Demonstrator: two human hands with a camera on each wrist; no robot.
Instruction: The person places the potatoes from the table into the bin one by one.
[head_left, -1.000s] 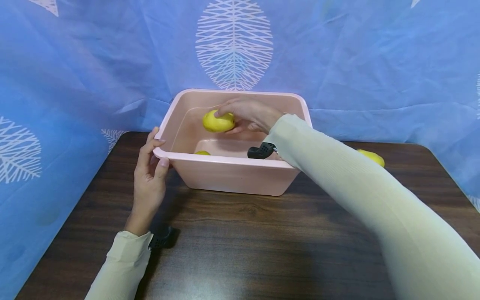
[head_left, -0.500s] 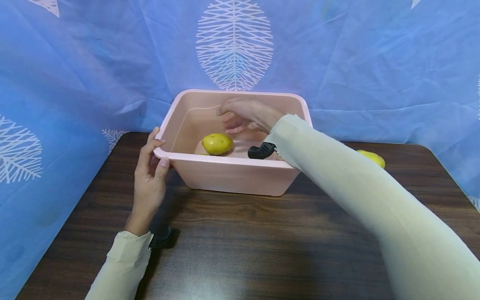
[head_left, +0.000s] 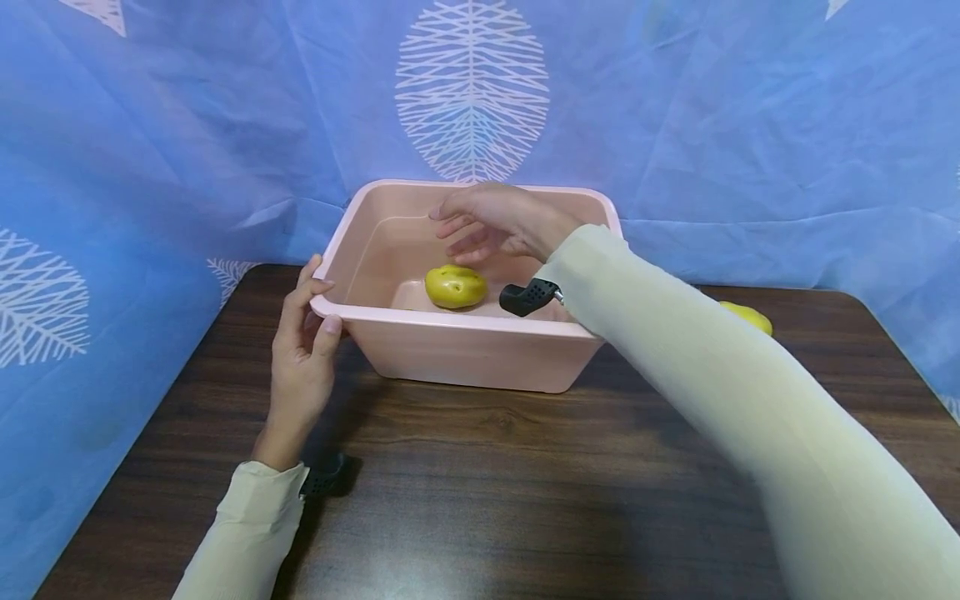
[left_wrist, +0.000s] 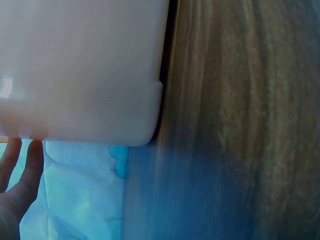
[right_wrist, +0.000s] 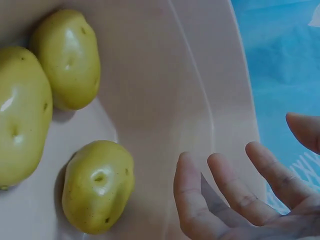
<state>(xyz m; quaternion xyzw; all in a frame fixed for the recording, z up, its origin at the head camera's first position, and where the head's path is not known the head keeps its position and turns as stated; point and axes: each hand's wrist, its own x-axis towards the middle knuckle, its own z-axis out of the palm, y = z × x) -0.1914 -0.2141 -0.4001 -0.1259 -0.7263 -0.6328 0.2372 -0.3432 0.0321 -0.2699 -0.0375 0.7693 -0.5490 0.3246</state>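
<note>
A pink plastic tub (head_left: 465,350) stands at the back of the table. My left hand (head_left: 302,358) grips its near left corner, thumb on the near side and fingers over the rim. Over the tub hovers my right hand (head_left: 510,218), fingers loosely spread and holding nothing. Just below it a yellow potato (head_left: 456,287) lies on the tub's floor. In the right wrist view, three potatoes show inside: one nearest the fingers (right_wrist: 98,187), another potato (right_wrist: 67,60) near the wall, and a larger-looking potato (right_wrist: 22,117) at the left edge, partly cut off.
On the dark wooden table (head_left: 495,483), another potato (head_left: 748,318) lies to the right of the tub, partly hidden by the right sleeve (head_left: 697,367). A blue cloth (head_left: 750,125) with white leaf prints hangs behind the table and along its left side.
My right hand has let go of the potato it held, which dropped into the tub and then shifted right. The hand has risen slightly. My left hand keeps its grip on the tub.
</note>
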